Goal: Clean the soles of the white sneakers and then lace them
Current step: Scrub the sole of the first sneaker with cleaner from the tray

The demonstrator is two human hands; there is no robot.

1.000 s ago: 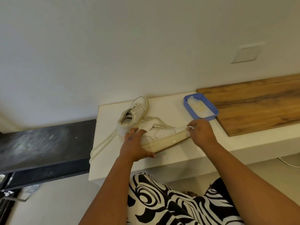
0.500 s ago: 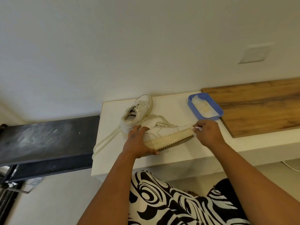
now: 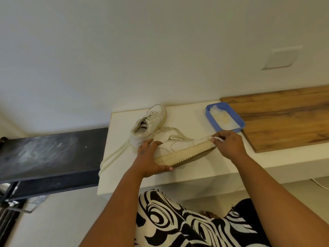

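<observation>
A white sneaker [image 3: 179,147] lies tipped on its side on the white counter [image 3: 192,175], its yellowed sole edge facing me. My left hand [image 3: 151,158] grips its heel end, thumb under the sole. My right hand [image 3: 229,144] pinches a small white wipe [image 3: 216,139] and presses it against the toe end of the sole. The second white sneaker [image 3: 148,124] stands upright just behind, toe toward the wall. Loose cream laces [image 3: 114,155] trail from the shoes over the counter's left edge.
A blue tray [image 3: 239,122] holding white wipes sits at the back right, close to my right hand. A wooden board [image 3: 284,120] lies to the right of it. A dark dusty shelf [image 3: 49,152] adjoins the counter on the left. The wall rises directly behind.
My right hand with the wipe has stayed at the toe end of the sole, shifting slightly along it. My left hand keeps its hold on the heel.
</observation>
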